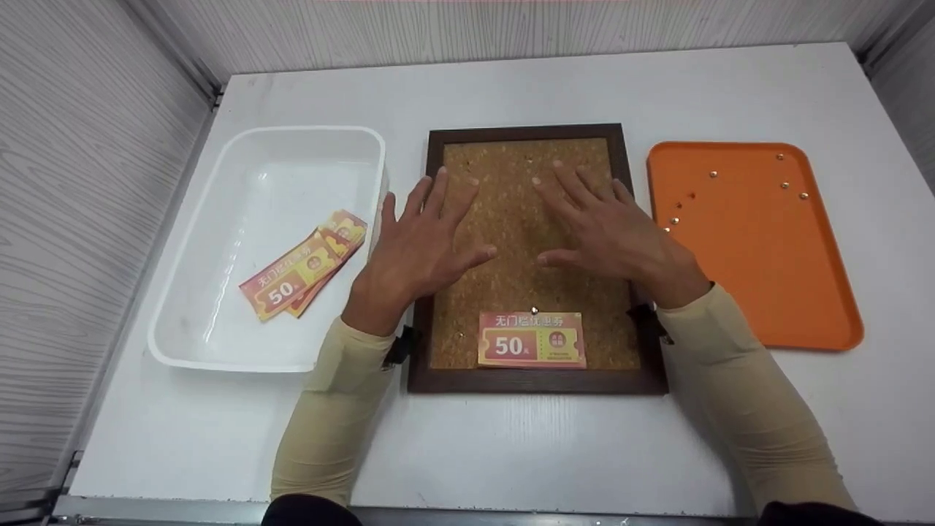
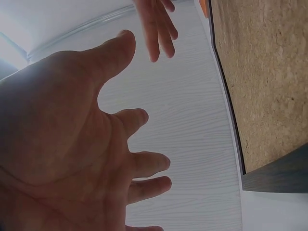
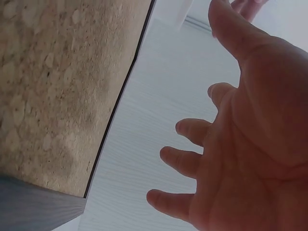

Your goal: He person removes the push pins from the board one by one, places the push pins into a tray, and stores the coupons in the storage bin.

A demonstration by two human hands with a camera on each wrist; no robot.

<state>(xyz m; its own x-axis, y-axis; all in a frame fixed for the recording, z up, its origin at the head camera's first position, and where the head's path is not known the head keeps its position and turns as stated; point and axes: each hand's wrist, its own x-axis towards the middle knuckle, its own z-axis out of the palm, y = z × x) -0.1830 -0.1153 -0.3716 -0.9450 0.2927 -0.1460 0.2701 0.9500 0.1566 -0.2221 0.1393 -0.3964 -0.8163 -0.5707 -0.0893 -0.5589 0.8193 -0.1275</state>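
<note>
A cork board (image 1: 511, 285) in a dark wooden frame lies on the table. Near its front edge a pink and yellow coupon (image 1: 532, 340) marked 50 lies on the cork, with a small silver pin (image 1: 535, 310) at its top edge. Above the board's left side my left hand (image 1: 416, 252) hovers with fingers spread, holding nothing. My right hand (image 1: 613, 230) is likewise spread over the right side. Both wrist views show bare palms, the left palm (image 2: 72, 139) and the right palm (image 3: 260, 139), apart from the cork.
To the left stands a white plastic tub (image 1: 193, 241) holding several coupons (image 1: 296, 277) in a loose pile. On the right lies an orange tray (image 1: 774, 277) with several small silver pins (image 1: 785, 185) scattered in it. The table (image 1: 540, 453) has walls behind and beside it.
</note>
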